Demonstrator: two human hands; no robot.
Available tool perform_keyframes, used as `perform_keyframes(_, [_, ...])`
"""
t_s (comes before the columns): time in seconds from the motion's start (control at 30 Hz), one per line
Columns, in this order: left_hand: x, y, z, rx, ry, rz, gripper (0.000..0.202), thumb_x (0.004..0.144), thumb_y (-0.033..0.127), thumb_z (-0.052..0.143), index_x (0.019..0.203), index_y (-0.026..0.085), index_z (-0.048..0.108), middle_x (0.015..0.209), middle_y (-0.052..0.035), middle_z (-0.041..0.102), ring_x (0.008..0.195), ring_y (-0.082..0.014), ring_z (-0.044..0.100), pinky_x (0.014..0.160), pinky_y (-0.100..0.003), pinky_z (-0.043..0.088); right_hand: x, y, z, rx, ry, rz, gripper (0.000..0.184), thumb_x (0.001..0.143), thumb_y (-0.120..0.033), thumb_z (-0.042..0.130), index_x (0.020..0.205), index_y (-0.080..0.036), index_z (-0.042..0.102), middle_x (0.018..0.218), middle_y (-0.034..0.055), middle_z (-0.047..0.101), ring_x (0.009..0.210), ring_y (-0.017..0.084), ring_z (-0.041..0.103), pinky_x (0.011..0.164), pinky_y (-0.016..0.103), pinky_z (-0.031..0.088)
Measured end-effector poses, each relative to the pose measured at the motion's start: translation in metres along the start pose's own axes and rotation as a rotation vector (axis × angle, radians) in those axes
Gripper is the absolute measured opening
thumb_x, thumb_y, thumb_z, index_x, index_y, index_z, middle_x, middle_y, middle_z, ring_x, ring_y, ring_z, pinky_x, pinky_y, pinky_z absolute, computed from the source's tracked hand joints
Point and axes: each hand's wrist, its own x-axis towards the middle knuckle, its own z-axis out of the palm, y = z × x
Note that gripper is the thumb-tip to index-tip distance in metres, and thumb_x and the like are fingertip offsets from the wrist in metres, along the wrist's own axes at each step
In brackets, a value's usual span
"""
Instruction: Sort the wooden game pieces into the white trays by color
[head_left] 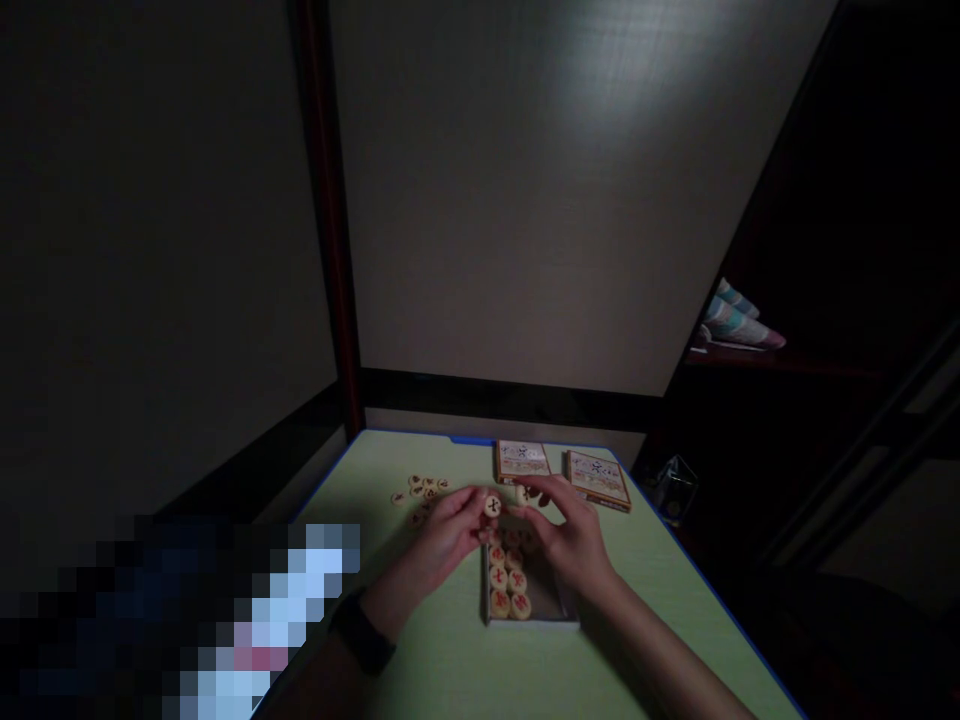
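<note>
My left hand pinches a round wooden chess piece with a black character, holding it up over a small open box. My right hand hovers over the same box, its fingertips closed on another pale piece. Several round pieces with red characters lie in rows inside the box. More loose pieces lie scattered on the green table to the left of my left hand. A dark band sits on my left wrist.
Two flat printed boxes lie at the table's far edge. A dark wooden post rises behind the table's left corner. A shelf with folded cloth stands at right. A blurred bright patch fills the lower left.
</note>
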Motion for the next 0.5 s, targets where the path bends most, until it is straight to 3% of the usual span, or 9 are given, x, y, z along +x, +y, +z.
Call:
perform_keyframes(0.07, [-0.001,0.001,0.001,-0.026,0.015,-0.007,0.045,0.071,0.055,0.079,0.091,0.018,0.063,0.093,-0.0042,0.065,0.086,-0.0150,0.061,0.078,-0.026,0.049,-0.001,-0.004,0.000,0.012,0.020,-0.054,0.017,0.090,-0.030,0.067,0.106,-0.025,0.069,0.099,0.0072,0.074,0.092,0.023,0.067,0.084,0.039,0.054])
perform_keyframes(0.17, [-0.002,-0.001,0.003,0.001,0.029,-0.005,0.048,0.072,0.057,0.077,0.092,0.017,0.062,0.093,-0.0042,0.064,0.087,-0.0151,0.061,0.077,-0.026,0.049,-0.003,-0.010,0.007,0.039,-0.058,-0.137,0.017,0.091,-0.032,0.066,0.105,-0.024,0.070,0.101,0.0077,0.074,0.094,0.024,0.067,0.085,0.040,0.053])
perform_keyframes(0.33, [-0.003,-0.005,0.000,0.071,0.004,-0.017,0.047,0.072,0.056,0.078,0.090,0.017,0.059,0.089,-0.0014,0.060,0.085,-0.0134,0.058,0.074,-0.025,0.047,-0.008,-0.012,0.016,0.033,-0.066,-0.103,0.017,0.090,-0.031,0.066,0.106,-0.024,0.069,0.091,0.0066,0.073,0.087,0.022,0.064,0.078,0.037,0.054])
perform_keyframes(0.5, [-0.003,-0.004,-0.001,-0.027,-0.013,-0.039,0.047,0.068,0.050,0.083,0.096,0.018,0.062,0.096,-0.0022,0.062,0.089,-0.0136,0.059,0.077,-0.024,0.048,-0.010,-0.010,0.015,0.023,-0.042,-0.075,0.017,0.088,-0.027,0.068,0.104,-0.023,0.071,0.090,0.0072,0.072,0.087,0.022,0.062,0.076,0.034,0.054])
